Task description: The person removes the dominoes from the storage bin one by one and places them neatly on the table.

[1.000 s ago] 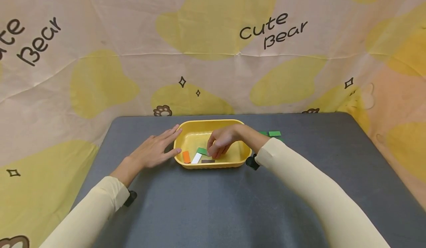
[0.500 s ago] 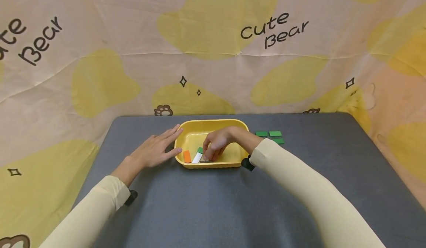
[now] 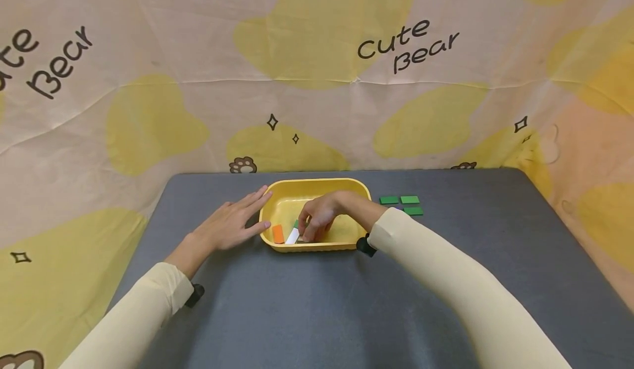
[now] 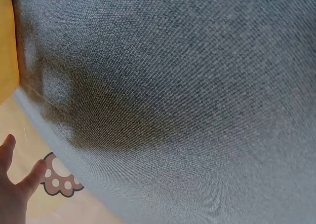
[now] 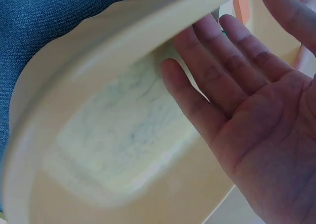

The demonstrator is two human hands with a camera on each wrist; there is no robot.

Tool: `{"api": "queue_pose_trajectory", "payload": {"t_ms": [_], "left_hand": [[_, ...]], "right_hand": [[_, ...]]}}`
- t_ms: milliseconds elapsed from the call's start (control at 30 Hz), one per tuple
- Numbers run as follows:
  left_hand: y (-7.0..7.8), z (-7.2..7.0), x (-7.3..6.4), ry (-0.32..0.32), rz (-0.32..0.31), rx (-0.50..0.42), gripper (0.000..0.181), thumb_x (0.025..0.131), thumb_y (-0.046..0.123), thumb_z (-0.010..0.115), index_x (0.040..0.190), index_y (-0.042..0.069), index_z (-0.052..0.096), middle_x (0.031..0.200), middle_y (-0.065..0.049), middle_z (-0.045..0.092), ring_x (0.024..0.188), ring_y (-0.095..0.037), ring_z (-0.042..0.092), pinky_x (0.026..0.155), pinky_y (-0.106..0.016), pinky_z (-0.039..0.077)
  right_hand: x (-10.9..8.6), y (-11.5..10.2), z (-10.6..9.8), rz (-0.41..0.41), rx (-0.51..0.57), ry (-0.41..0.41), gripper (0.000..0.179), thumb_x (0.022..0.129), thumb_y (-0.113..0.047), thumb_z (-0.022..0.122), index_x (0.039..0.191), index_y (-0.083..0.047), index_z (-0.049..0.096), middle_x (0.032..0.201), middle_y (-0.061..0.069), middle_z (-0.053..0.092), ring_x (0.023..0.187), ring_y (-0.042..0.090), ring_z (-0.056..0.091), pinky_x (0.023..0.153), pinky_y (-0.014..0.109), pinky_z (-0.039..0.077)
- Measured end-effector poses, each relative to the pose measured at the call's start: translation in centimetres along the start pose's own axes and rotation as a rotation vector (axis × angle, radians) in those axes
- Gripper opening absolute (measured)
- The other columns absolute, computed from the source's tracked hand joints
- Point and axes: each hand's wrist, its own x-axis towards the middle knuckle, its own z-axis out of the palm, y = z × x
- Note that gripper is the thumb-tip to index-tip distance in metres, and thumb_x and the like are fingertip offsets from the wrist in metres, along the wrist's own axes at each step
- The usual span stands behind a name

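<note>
In the head view, a yellow tray (image 3: 282,210) stands on the table. My left hand (image 3: 230,223) lies along its left rim, fingers spread straight; in the left wrist view two fingertips (image 4: 33,177) show at the lower left. My right hand (image 3: 319,217) reaches down inside the tray among small flat rectangular tiles. Beside its fingertips are a white tile (image 3: 293,235) and a green tile (image 3: 296,224), mostly covered. An orange tile (image 3: 278,234) lies further left. The right wrist view shows lightly bent fingers (image 5: 212,76) and the thumb apart; nothing is visibly gripped.
Right of the tray, several green tiles (image 3: 410,199) lie flat on the grey table (image 3: 277,308), with a bit of purple (image 3: 398,208) partly behind the right forearm. A patterned cloth (image 3: 317,104) hangs behind the table's back edge.
My right hand has shifted left and lower in the tray, covering the dark tile and most of the green one. Green tiles outside came into fuller view. My left hand has stayed put.
</note>
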Motion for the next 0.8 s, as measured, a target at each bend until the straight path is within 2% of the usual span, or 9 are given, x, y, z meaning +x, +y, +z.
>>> {"api": "queue_pose_trajectory", "payload": {"t_ms": [267, 600, 800], "left_hand": [[0.1, 0.0, 0.0, 0.005, -0.007, 0.003, 0.076, 0.100, 0.059, 0.044, 0.160, 0.018, 0.022, 0.166, -0.003, 0.017, 0.146, -0.029, 0.032, 0.103, -0.062, 0.035], [0.0, 0.2, 0.0, 0.002, -0.009, -0.003, 0.076, 0.100, 0.059, 0.044, 0.160, 0.018, 0.022, 0.166, -0.004, 0.017, 0.146, -0.031, 0.031, 0.104, -0.061, 0.034], [-0.2, 0.3, 0.1, 0.004, -0.013, -0.004, 0.076, 0.100, 0.059, 0.044, 0.160, 0.018, 0.023, 0.166, -0.003, 0.017, 0.147, -0.030, 0.030, 0.105, -0.061, 0.034]], "right_hand": [[0.4, -0.5, -0.1, 0.006, -0.037, -0.038, 0.028, 0.097, -0.009, 0.063, 0.122, 0.000, 0.059, 0.092, 0.000, 0.060, 0.091, 0.020, 0.061, 0.097, 0.042, 0.047], [0.9, -1.1, 0.0, 0.007, -0.090, -0.040, 0.030, 0.094, -0.003, 0.064, 0.123, 0.001, 0.059, 0.087, 0.000, 0.057, 0.078, 0.013, 0.058, 0.084, 0.038, 0.049], [1.2, -1.2, 0.0, 0.009, -0.082, -0.038, 0.033, 0.092, 0.000, 0.064, 0.124, 0.002, 0.058, 0.090, 0.003, 0.054, 0.083, 0.017, 0.060, 0.092, 0.042, 0.050]]}}
